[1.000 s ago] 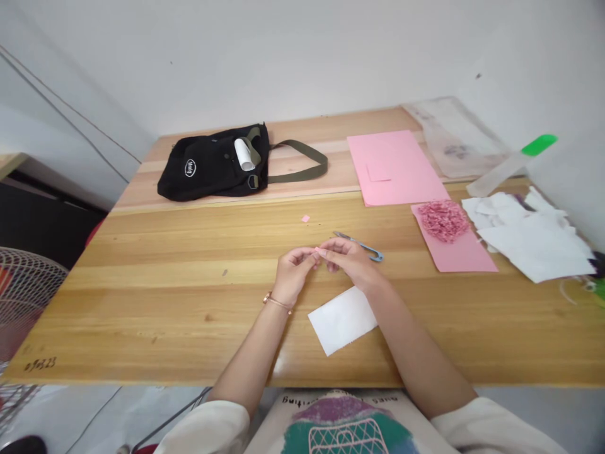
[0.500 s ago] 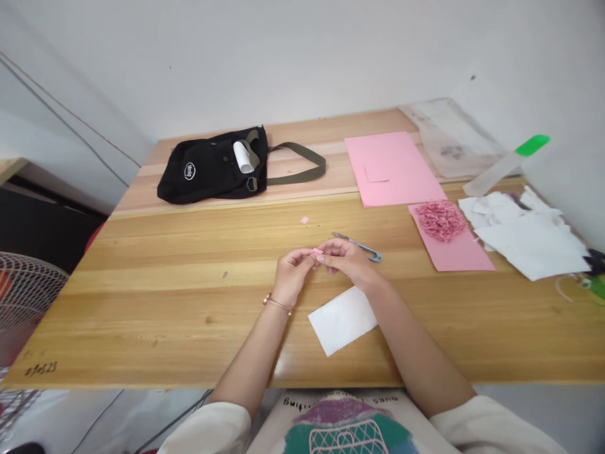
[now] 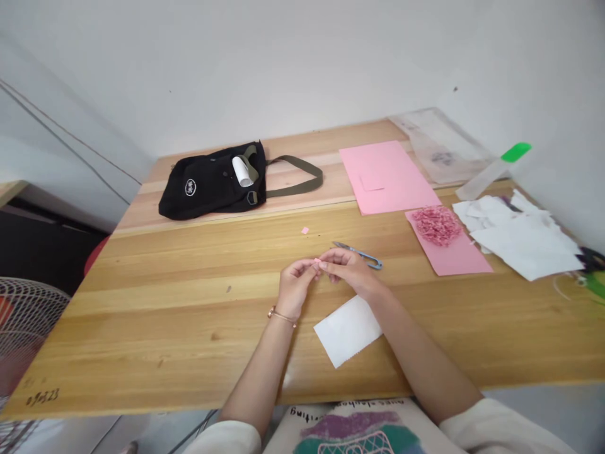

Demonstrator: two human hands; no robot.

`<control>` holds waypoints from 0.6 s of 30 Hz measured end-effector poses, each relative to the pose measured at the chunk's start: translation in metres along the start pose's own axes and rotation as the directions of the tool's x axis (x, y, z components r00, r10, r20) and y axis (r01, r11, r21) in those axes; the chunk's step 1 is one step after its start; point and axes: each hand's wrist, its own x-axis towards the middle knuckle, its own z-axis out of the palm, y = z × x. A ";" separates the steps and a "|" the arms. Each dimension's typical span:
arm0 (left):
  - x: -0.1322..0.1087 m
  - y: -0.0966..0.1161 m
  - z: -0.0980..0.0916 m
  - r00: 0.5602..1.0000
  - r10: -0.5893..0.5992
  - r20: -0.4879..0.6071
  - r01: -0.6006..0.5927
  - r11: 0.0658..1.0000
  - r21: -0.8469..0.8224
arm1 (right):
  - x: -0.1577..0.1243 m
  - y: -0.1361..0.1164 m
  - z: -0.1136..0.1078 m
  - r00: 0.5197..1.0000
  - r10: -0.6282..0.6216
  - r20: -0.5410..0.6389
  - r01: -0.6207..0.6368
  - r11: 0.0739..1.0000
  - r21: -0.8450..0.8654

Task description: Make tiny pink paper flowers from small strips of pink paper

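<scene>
Between the fingertips of both hands is a tiny pink paper piece (image 3: 317,260), mostly covered by the fingers. My left hand (image 3: 295,284) pinches it from the left, a bracelet on the wrist. My right hand (image 3: 347,270) is closed on it from the right, thumb and forefinger together. Just beyond the right hand lie blue thread snips (image 3: 362,253). A small pink paper square (image 3: 305,231) rests on the wood farther off. Partly beneath the right forearm is a white paper sheet (image 3: 347,331).
A pink card (image 3: 466,255) bears a heap of pink paper bits (image 3: 437,225). Behind it are larger pink sheets (image 3: 390,173). White paper scraps (image 3: 529,243) and a green-capped clear container (image 3: 491,173) stand at right. A black bag (image 3: 212,183) lies back left, a fan (image 3: 33,315) beside the table.
The view has tilted slightly, so the table sits lower in the picture. Both hands keep their pinch on the pink piece, which now shows less between the fingers.
</scene>
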 end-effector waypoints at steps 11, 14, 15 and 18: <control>-0.001 0.003 0.002 1.000 -0.008 -0.014 0.007 1.000 -0.008 | 0.002 0.001 -0.001 0.999 0.043 -0.016 -0.043 0.999 0.024; -0.001 0.002 0.002 1.000 -0.003 -0.024 0.002 1.000 -0.014 | 0.000 0.000 -0.001 1.000 0.025 -0.004 -0.025 1.000 0.003; -0.001 0.002 0.002 1.000 -0.002 -0.026 0.002 1.000 -0.016 | 0.000 -0.001 -0.001 1.000 0.026 0.006 -0.026 1.000 -0.002; -0.001 0.002 0.002 1.000 -0.005 -0.029 0.004 1.000 -0.020 | -0.001 -0.002 -0.003 0.998 0.040 0.041 -0.040 0.999 -0.008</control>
